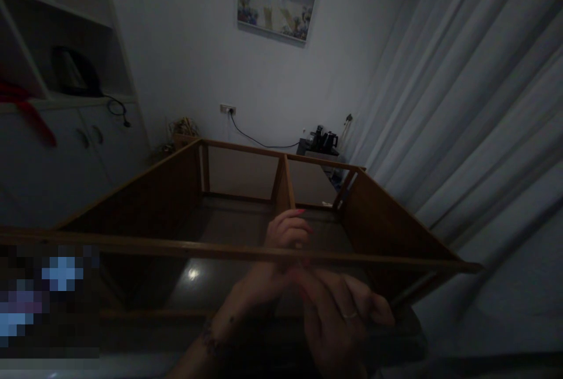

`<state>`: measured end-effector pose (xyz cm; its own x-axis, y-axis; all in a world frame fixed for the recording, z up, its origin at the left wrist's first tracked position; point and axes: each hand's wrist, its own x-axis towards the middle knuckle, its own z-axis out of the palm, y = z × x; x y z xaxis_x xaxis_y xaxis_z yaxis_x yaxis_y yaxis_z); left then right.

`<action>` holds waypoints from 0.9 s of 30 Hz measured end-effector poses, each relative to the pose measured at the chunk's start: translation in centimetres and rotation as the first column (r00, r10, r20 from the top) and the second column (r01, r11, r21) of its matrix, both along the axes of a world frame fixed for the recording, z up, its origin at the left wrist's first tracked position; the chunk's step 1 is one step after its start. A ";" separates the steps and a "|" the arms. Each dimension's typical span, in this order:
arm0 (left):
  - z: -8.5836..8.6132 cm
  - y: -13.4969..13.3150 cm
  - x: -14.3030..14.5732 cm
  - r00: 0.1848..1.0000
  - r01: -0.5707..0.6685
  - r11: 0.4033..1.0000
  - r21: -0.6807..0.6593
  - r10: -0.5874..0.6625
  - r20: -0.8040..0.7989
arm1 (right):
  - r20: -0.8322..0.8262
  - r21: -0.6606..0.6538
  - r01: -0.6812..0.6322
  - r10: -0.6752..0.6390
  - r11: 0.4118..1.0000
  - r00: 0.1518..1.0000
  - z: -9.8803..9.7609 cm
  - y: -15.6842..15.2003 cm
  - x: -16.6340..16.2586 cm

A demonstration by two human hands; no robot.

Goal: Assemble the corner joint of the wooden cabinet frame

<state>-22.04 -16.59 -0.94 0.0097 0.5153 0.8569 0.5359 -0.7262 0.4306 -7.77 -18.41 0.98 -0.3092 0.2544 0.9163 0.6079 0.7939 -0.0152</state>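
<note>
A wooden frame (176,245), like an open cabinet or table base, lies in front of me. A middle divider (288,182) splits it in two. My left hand (288,229) reaches under the near rail and curls its fingers up behind it, beside the divider's line; its thumb is hidden. My right hand (336,308), with a ring on one finger, is just below and in front of the same rail. Its fingers are bent together close to the left hand's palm. What lies between the two hands is too dark and blurred to make out.
A dark wooden side panel (382,215) bounds the frame at right, near a white curtain (484,132). At left, a white cabinet (83,150) holds a kettle (74,71) and a red cloth (35,118). At the back stand a black coffee set (325,139) and a basket (183,132).
</note>
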 end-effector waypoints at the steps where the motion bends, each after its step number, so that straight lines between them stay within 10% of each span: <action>1: 0.0 0.0 0.0 1.000 -0.004 1.000 -0.002 0.004 -0.002 | 0.006 -0.003 0.017 -0.017 1.000 1.000 0.0 -0.1 0.1; 27: -0.6 1.0 -2.1 0.959 0.283 0.944 -0.170 -0.279 0.047 | -0.041 -0.108 -0.165 0.162 0.980 0.986 -0.2 0.2 -0.4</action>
